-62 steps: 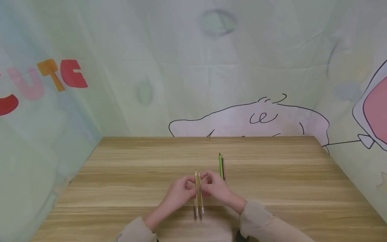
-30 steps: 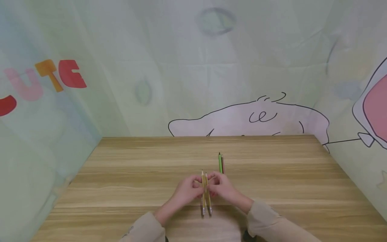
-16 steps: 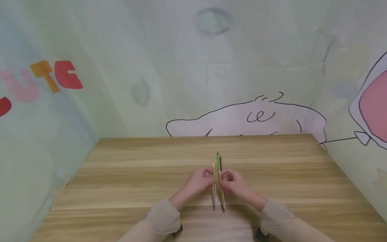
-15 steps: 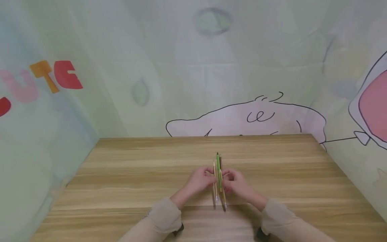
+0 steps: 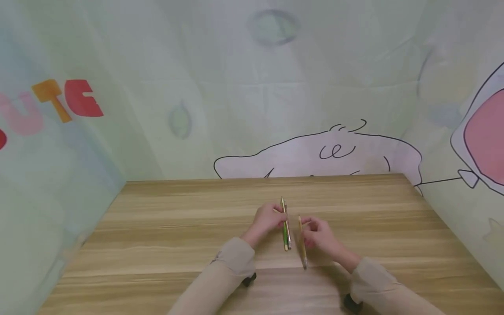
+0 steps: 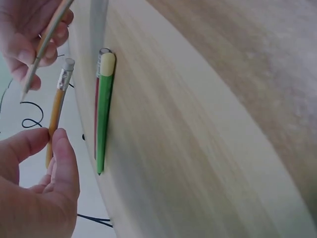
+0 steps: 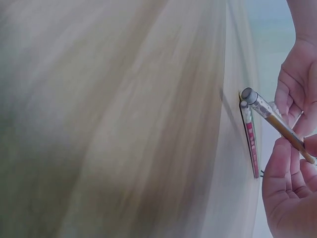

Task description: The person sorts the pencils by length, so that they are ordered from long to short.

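Note:
My left hand (image 5: 268, 218) pinches a yellow pencil (image 6: 62, 88) between thumb and fingertips. In the head view that pencil overlaps a green pencil (image 5: 285, 236), whose pale rounded end points toward me. Beside the green one lies a dark red pencil (image 6: 96, 111) with a metal-banded end, both resting on the table. A second yellow pencil (image 5: 302, 247) is pinched by my right hand (image 5: 320, 235), a little to the right of the pair. Its eraser end (image 7: 258, 103) faces the right wrist camera and its sharpened tip points away from me in the head view.
The wood-grain table (image 5: 165, 245) runs back to a pale printed curtain (image 5: 236, 109) that hangs along its far and side edges. Dark camera straps (image 5: 352, 304) sit under both sleeve cuffs.
Both hands have moved rightward from beside the lying pencils. The two yellow pencils, held close together before, are now apart: the left one over the lying pair, the right one farther right.

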### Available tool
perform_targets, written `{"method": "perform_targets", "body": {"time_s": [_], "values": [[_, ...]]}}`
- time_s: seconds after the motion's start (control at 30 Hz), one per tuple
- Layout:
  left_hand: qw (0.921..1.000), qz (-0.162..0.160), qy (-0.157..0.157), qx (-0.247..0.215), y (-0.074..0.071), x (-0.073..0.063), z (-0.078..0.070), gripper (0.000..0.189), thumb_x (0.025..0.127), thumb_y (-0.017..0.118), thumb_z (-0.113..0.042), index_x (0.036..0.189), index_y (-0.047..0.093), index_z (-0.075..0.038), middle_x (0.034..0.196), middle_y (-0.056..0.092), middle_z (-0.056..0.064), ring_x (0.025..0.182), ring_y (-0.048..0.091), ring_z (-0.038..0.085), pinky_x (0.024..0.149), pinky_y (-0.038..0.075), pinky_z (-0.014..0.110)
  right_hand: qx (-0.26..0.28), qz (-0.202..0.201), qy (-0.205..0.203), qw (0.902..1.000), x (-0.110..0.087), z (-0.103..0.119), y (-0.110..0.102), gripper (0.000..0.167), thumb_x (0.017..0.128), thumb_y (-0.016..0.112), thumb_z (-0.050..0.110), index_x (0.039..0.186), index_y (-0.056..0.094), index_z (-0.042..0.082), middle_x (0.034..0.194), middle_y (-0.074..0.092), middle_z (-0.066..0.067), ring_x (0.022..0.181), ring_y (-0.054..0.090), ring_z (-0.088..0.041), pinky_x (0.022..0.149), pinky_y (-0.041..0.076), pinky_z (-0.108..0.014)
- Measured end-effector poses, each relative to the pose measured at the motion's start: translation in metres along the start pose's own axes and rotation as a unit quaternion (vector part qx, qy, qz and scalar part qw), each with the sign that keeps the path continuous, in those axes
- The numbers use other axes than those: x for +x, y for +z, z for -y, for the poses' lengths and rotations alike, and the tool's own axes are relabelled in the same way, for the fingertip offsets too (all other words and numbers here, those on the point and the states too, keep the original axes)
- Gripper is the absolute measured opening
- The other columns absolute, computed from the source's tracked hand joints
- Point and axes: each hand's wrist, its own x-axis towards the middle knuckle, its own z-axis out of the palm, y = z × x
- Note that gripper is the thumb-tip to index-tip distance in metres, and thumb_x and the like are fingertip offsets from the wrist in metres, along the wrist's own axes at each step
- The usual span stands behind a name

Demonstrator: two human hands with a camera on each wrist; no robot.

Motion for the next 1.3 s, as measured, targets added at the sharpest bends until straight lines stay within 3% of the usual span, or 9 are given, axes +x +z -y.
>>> {"method": "perform_targets", "body": {"time_s": [0.23,0.37,0.5,0.77,1.07,1.3], "values": [[0.9999,-0.002,-0.002,0.013,0.010,0.009,0.001,0.017,0.070,0.066,-0.003,0.085,0.058,0.001,0.058,0.053,0.000,0.049,0.050,0.007,0.046,0.043,0.014,0.007,-0.001,-0.009,0.9999,0.000,-0.005,-0.005,0.033,0.078,0.050,-0.005,0.109,0.042,-0.013,0.067,0.052,-0.004,0.054,0.050,-0.009,0.049,0.045,-0.022],[0.9985,-0.010,0.008,0.054,0.016,0.011,-0.001,0.017,0.068,0.067,-0.004,0.083,0.060,0.000,0.060,0.057,0.003,0.051,0.052,0.009,0.048,0.044,0.016,0.009,-0.003,-0.005,0.9999,0.001,-0.008,-0.006,0.032,0.078,0.050,-0.005,0.108,0.043,-0.013,0.065,0.052,-0.003,0.053,0.050,-0.010,0.049,0.045,-0.022],[0.9946,-0.017,0.019,0.100,0.022,0.011,-0.002,0.014,0.067,0.067,-0.006,0.078,0.060,-0.004,0.056,0.058,0.001,0.050,0.050,0.008,0.046,0.040,0.016,0.005,-0.012,0.002,0.9999,0.001,-0.008,-0.007,0.032,0.078,0.049,-0.005,0.109,0.044,-0.012,0.067,0.053,-0.005,0.054,0.051,-0.011,0.049,0.045,-0.023],[0.9891,-0.036,0.028,0.140,0.032,0.004,-0.003,0.011,0.068,0.066,-0.006,0.065,0.055,-0.008,0.057,0.049,-0.002,0.048,0.044,0.009,0.042,0.037,0.018,0.002,-0.020,0.008,0.9998,0.000,-0.010,-0.010,0.032,0.078,0.049,-0.005,0.109,0.045,-0.011,0.067,0.052,-0.005,0.055,0.050,-0.012,0.050,0.046,-0.024],[0.9706,-0.038,0.040,0.234,0.046,0.001,-0.004,0.020,0.072,0.062,-0.007,0.061,0.046,-0.012,0.052,0.040,-0.004,0.042,0.038,0.009,0.036,0.031,0.019,0.001,-0.019,0.013,0.9997,-0.003,-0.010,-0.013,0.032,0.078,0.050,-0.004,0.108,0.043,-0.012,0.065,0.050,-0.003,0.053,0.049,-0.010,0.049,0.046,-0.023],[0.9583,-0.036,0.051,0.279,0.049,0.003,-0.005,0.015,0.074,0.064,-0.011,0.067,0.051,-0.011,0.055,0.045,-0.002,0.045,0.042,0.009,0.038,0.033,0.019,-0.002,-0.028,0.023,0.9993,-0.003,-0.013,-0.015,0.033,0.077,0.049,-0.004,0.108,0.044,-0.012,0.065,0.051,-0.003,0.053,0.048,-0.009,0.049,0.046,-0.023]]}}
